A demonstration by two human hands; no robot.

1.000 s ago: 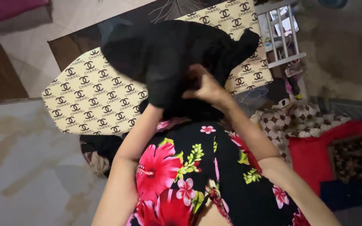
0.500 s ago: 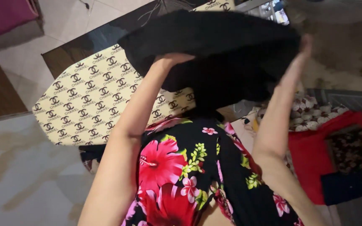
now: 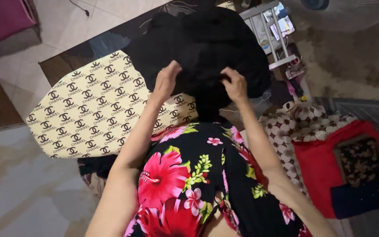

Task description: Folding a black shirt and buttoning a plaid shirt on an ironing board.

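- Both hands grab the big black cloth [image 3: 207, 48]. The left hand [image 3: 166, 81] pinches its near edge with fingers closed on it, and the right hand [image 3: 234, 84] pinches the same edge just beside it, fingers closed too.
- The black cloth is bunched up and held above the far end of the ironing board [image 3: 88, 109]. It hides that end.
- The ironing board is long, with a cream cover full of small dark marks. It sits low, above a dark wooden table [image 3: 73, 59].
- The person wears a black dress with big red and pink flowers [image 3: 189, 175].
- A red cloth [image 3: 319, 162] lies on the floor to the right, with a dark blue one [image 3: 360, 197] beside it.
- A flowery brown and white cloth [image 3: 294, 127] lies near the red one.
- A white rack [image 3: 268, 30] stands past the black cloth.
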